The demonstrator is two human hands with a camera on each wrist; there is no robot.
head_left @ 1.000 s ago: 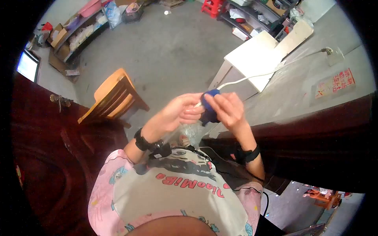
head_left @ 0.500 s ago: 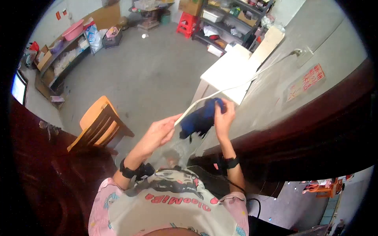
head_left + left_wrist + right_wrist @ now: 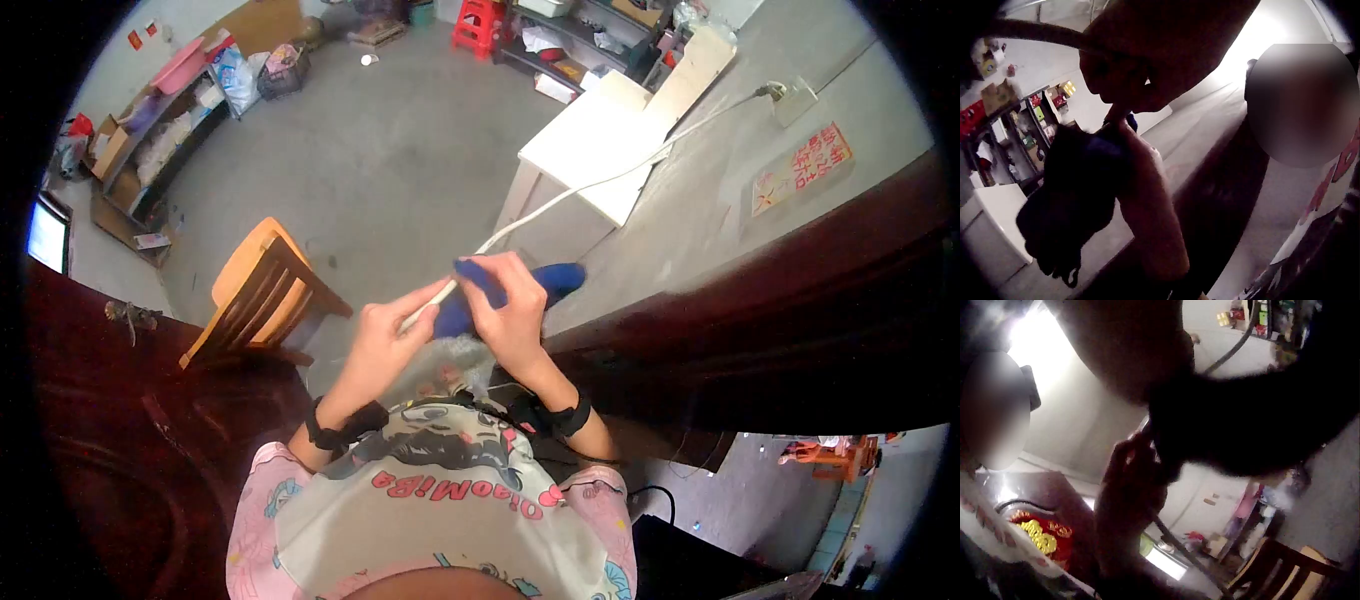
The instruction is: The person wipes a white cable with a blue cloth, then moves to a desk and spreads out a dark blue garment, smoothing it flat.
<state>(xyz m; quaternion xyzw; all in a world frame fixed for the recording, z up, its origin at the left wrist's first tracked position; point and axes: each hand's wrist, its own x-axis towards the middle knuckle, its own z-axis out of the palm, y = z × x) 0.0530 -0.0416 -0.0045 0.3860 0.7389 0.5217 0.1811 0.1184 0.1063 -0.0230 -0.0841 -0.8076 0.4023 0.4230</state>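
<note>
Shifted right hand [image 3: 514,322] closer, gripping blue cloth [image 3: 562,281] | pinching white cord [image 3: 548,206] in left hand [image 3: 382,345] | likely light, floppy — best grasped bunched

head view looks forward and down; wrist views are close; head and right share chair [image 3: 250,262]

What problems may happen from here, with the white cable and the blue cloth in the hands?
The white cable runs from the left hand up to the wall fitting, so a hard pull might strain that end. The blue cloth extends loose past the right hand and could slip or snag.
</note>
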